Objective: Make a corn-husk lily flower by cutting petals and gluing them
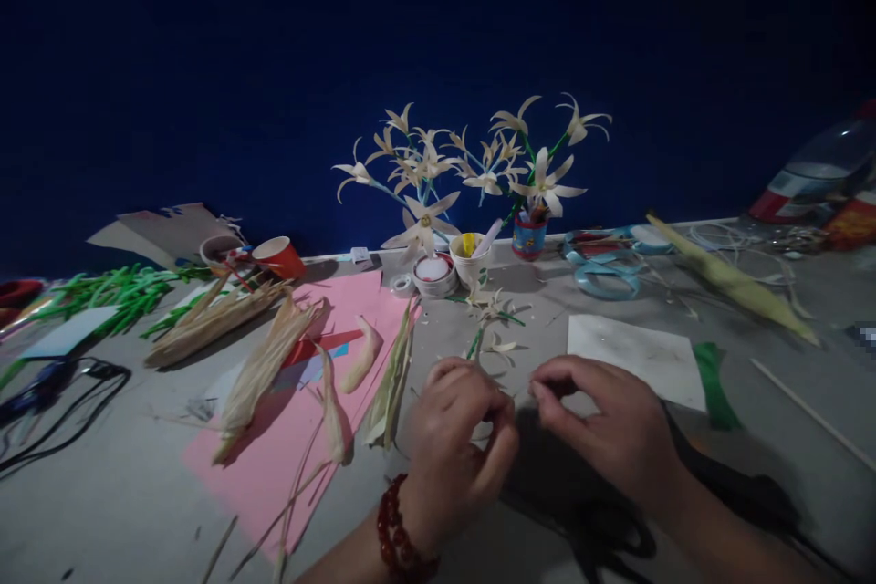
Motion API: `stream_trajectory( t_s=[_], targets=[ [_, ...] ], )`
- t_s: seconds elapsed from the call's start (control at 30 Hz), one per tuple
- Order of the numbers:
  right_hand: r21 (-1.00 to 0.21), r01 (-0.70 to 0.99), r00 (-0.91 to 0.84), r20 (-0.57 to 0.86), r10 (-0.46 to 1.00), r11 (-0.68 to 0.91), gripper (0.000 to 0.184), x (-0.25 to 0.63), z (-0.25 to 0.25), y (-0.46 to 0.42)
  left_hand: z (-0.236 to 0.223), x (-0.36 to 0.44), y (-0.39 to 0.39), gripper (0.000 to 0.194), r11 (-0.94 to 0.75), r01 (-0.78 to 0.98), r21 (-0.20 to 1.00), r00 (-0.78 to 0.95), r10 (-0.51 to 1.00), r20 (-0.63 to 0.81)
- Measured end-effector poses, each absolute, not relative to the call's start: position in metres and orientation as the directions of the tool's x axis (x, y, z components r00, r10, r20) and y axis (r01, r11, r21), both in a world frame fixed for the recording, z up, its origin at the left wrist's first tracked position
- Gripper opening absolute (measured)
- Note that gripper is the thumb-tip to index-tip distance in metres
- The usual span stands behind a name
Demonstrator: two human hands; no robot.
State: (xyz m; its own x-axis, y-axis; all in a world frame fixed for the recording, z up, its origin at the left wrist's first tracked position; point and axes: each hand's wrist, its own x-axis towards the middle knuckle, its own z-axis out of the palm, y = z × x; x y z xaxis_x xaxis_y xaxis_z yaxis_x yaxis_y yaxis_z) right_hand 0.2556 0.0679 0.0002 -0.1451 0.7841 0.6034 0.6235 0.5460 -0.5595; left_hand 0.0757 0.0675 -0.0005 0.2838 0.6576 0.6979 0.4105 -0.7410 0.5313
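Observation:
My left hand (pixel 462 438), with a dark red bead bracelet (pixel 397 534) at the wrist, is curled closed above the table. What its fingers hold, if anything, is hidden. Just beyond it, small cream flowers (pixel 487 303) with green stems lie on the table, and one stem reaches down toward the knuckles. To the right, my right hand (pixel 609 424) pinches thumb and forefinger together; anything between the tips is too small to make out. A gap separates the two hands. A loose pale petal (pixel 503 348) lies between and beyond them.
Dried corn husks (pixel 270 374) lie on pink paper (pixel 383 292) at left. Husk flowers (pixel 428 219) stand at the back by a white cup (pixel 471 265) and a blue-red holder (pixel 529 237). White paper (pixel 633 356), blue ribbon rolls (pixel 608 280) and a bottle (pixel 814 173) are at right.

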Motion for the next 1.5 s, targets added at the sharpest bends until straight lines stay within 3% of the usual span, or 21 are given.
stream_trajectory(
  t_s=[0.13, 0.33, 0.57, 0.77, 0.87, 1.1, 1.3, 1.5],
  targets=[
    [-0.589, 0.671, 0.005, 0.611, 0.792, 0.45, 0.01, 0.262, 0.002, 0.071, 0.001, 0.074, 0.067, 0.022, -0.694, 0.407, 0.594, 0.218, 0.705, 0.675],
    [-0.544, 0.573, -0.24, 0.604, 0.76, 0.613, 0.019, 0.248, 0.001, 0.062, 0.002, 0.075, 0.068, 0.021, -0.702, 0.426, 0.571, 0.269, 0.701, 0.661],
    [-0.568, 0.59, -0.26, 0.54, 0.8, 0.575, 0.012, 0.25, 0.002, 0.066, 0.0, 0.077, 0.067, 0.022, -0.719, 0.416, 0.556, 0.317, 0.688, 0.653],
    [-0.637, 0.611, -0.073, 0.545, 0.835, 0.469, 0.009, 0.266, 0.005, 0.069, 0.001, 0.075, 0.066, 0.023, -0.687, 0.414, 0.597, 0.254, 0.717, 0.649],
    [-0.683, 0.532, -0.174, 0.491, 0.854, 0.501, 0.013, 0.257, 0.005, 0.064, 0.001, 0.075, 0.066, 0.022, -0.686, 0.421, 0.594, 0.25, 0.717, 0.651],
    [-0.656, 0.583, -0.249, 0.418, 0.874, 0.48, 0.013, 0.244, 0.003, 0.064, 0.0, 0.076, 0.066, 0.022, -0.69, 0.434, 0.579, 0.251, 0.71, 0.659],
    [-0.643, 0.663, -0.073, 0.455, 0.888, 0.384, 0.01, 0.267, 0.006, 0.074, 0.002, 0.074, 0.066, 0.023, -0.659, 0.446, 0.606, 0.202, 0.734, 0.649],
    [-0.62, 0.595, -0.252, 0.461, 0.851, 0.512, 0.011, 0.246, 0.007, 0.062, 0.002, 0.075, 0.066, 0.021, -0.667, 0.479, 0.571, 0.228, 0.722, 0.653]
  ],
)
